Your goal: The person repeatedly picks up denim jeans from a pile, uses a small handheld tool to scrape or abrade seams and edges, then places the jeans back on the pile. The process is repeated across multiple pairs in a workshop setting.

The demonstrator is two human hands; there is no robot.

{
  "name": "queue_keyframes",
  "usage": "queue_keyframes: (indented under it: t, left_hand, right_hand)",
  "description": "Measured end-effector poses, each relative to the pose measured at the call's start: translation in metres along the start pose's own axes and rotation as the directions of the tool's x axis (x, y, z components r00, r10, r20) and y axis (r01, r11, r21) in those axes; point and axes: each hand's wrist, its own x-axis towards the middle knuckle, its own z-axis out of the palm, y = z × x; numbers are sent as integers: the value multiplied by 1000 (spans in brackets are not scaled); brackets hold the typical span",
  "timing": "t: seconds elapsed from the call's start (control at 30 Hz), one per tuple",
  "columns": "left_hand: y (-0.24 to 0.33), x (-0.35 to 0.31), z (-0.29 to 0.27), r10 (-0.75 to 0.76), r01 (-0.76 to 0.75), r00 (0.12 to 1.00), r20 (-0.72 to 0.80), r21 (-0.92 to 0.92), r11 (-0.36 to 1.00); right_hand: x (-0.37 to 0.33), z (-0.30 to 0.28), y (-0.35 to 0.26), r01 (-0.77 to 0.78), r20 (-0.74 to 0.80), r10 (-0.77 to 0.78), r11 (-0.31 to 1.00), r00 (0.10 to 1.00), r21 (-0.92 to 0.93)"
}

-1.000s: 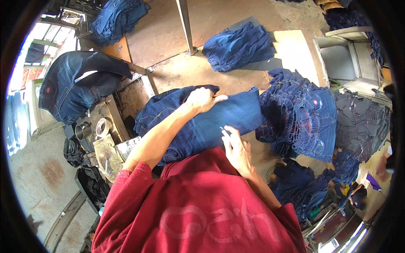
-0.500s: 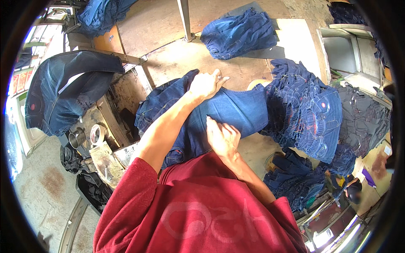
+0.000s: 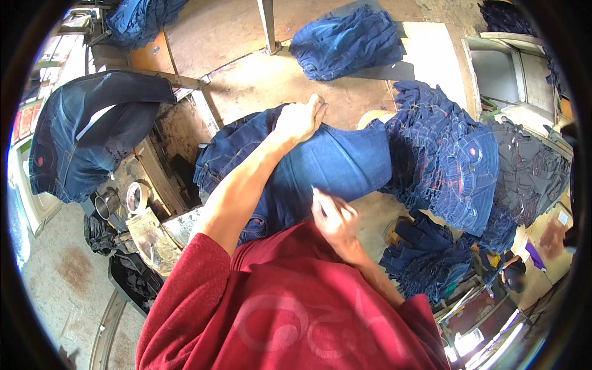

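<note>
A pair of blue jeans (image 3: 345, 157) lies stretched in front of me, its smooth faded part spread toward the right. My left hand (image 3: 300, 120) is closed at the far edge of the jeans, fingers curled over the fabric. My right hand (image 3: 335, 217) is at the near edge, fingers pinched together and slightly blurred. A small pale tip shows at its fingertips, too small to name. To the right, touching the jeans' end, sits a heap of stacked blue denim (image 3: 441, 154) with ruffled folds.
Dark jeans (image 3: 92, 132) drape over a stand at left, above a tape roll (image 3: 137, 197) and a metal cup (image 3: 107, 205). More denim (image 3: 348, 43) lies beyond, other denim (image 3: 425, 256) at lower right, grey garments (image 3: 530, 169) at far right. A metal post (image 3: 267, 24) rises ahead.
My right hand has shifted slightly right and down, off the spot it was pressing on the denim. My left hand's fingers have curled in more at the far edge.
</note>
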Motion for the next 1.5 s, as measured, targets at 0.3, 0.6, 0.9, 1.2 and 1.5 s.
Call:
queue_keyframes:
  t: [0.3,0.6,0.9,1.2,1.5]
  left_hand:
    - [8,0,-10,-60,57,996,66,50,997]
    - [7,1,-6,-127,124,983,135,29,992]
    - [9,0,-8,-138,138,981,139,8,990]
    - [7,2,-8,-127,123,978,166,33,992]
    - [9,2,-9,-121,123,981,154,-3,992]
  right_hand:
    - [12,15,4,72,50,-67,993,996,-94]
    - [-7,-11,-2,-43,60,43,999,997,0]
    - [-5,2,0,32,77,-23,994,997,-109]
    - [-3,7,7,-18,47,18,1000,999,5]
    - [-8,-15,4,-38,137,42,999,990,-35]
